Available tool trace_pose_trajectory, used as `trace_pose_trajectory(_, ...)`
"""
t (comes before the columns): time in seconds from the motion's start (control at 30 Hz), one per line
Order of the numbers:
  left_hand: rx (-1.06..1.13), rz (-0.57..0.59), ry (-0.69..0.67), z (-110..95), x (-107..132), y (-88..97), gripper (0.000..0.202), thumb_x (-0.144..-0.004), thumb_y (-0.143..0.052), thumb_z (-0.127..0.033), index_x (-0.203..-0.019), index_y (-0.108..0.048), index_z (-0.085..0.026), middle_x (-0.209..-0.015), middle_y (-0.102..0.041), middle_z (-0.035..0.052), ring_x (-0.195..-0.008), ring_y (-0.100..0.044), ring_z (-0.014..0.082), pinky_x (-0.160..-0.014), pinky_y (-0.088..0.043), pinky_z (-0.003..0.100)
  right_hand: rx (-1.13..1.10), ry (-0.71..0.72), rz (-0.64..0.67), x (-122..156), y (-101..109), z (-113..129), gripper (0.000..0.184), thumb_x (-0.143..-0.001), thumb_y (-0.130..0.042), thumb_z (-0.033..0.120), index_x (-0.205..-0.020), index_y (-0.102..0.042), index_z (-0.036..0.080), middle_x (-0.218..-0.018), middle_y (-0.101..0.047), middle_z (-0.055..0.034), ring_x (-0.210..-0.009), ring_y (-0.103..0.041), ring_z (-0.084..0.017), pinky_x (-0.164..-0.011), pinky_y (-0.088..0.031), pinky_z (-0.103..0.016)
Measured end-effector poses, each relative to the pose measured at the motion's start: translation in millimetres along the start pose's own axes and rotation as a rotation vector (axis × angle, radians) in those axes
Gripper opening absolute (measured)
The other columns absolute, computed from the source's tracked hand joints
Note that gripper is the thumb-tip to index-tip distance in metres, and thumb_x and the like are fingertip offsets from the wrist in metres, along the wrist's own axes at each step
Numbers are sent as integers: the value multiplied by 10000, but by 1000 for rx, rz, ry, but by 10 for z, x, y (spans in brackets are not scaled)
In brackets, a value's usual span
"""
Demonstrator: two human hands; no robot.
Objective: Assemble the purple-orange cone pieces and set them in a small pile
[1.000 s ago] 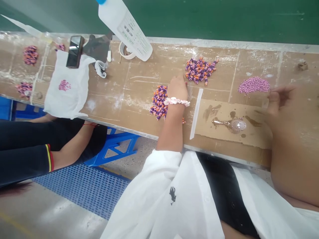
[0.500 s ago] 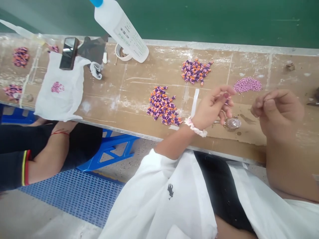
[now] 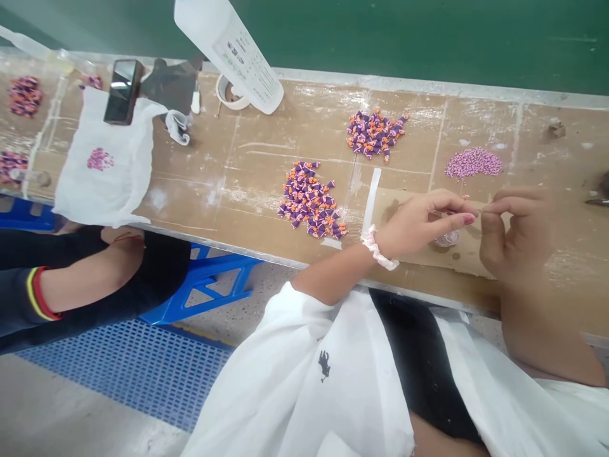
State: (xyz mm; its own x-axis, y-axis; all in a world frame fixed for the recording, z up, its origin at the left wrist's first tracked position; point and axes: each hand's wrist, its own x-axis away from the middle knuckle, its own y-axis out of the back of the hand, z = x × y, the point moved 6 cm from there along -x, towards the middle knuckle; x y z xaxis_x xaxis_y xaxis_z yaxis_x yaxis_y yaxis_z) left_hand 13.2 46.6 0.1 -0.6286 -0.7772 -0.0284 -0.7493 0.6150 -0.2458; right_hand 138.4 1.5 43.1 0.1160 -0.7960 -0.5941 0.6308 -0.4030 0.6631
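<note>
My left hand [image 3: 425, 222], with a pale scrunchie at its wrist, reaches to the right with thumb and forefinger brought together. Its fingertips meet those of my right hand [image 3: 516, 231], which is closed in a pinch. Whatever is between them is too small to make out. Beneath my left fingers a small clear dish [image 3: 448, 239] is partly hidden. Beyond the hands lies a pile of tiny pink pieces [image 3: 473, 163]. Left of my hands are a near pile of small purple, orange and pink figures [image 3: 310, 203] and a farther pile of similar figures [image 3: 375, 134].
A white bottle [image 3: 242, 60] stands by a tape roll [image 3: 230, 95] at the back. Further left, a phone [image 3: 122, 95] lies on a white cloth [image 3: 114, 190]. A co-worker's arm [image 3: 90, 279] rests below the table edge, beside a blue stool [image 3: 204, 285].
My hands have come together at the fingertips; the left moved right and its fingers straightened. The view has shifted slightly, and the co-worker's arm sits a little differently.
</note>
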Motion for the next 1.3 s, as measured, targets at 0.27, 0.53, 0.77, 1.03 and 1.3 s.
trace_pose_trajectory(0.27, 97, -25, -51, -17, -1, -8, 386, -742, -697, -542, -816, -691, -163, -885, -627, 13, -895, -598, 96, -845, -470, 253, 56, 121, -25, 1, 29, 140, 267, -820, -592, 139, -1001, -522, 321, -851, -601, -4, -748, -595, -188, -633, -481, -357)
trace_pose_trajectory(0.53, 281, 51, 28, 30, 13, -53, 381, -737, -728, -497, -842, -652, -139, -870, -645, 21, -820, -606, 73, -777, -484, 236, 13, 55, -47, 53, 85, 127, 250, -801, -663, 213, -973, -580, 375, -874, -648, 17, -740, -628, -187, -628, -511, -379)
trace_pose_trajectory(0.77, 10, -14, -274, -74, 5, -20, 295, -807, -679, -437, -833, -675, -144, -866, -627, 27, -859, -603, 92, -793, -487, 245, -434, -91, -163, 68, 97, 49, 403, -709, -771, 132, -1058, -637, 283, -842, -651, -23, -744, -620, -169, -575, -505, -326)
trace_pose_trajectory(1.03, -282, -89, -618, -190, 88, -29, 151, -880, -608, -301, -892, -672, -164, -891, -654, 35, -934, -622, 113, -818, -488, 257, -539, -91, -117, 47, 68, 42, 451, -697, -771, 108, -1083, -615, 282, -821, -645, -13, -712, -601, -145, -529, -495, -282)
trace_pose_trajectory(1.3, -45, -15, -379, -96, 11, -13, 191, -838, -662, -352, -839, -695, -164, -858, -647, 22, -871, -613, 87, -835, -486, 251, -494, -54, -101, 29, 84, 68, 425, -713, -711, 36, -1059, -639, 272, -840, -680, -21, -730, -628, -150, -561, -511, -299)
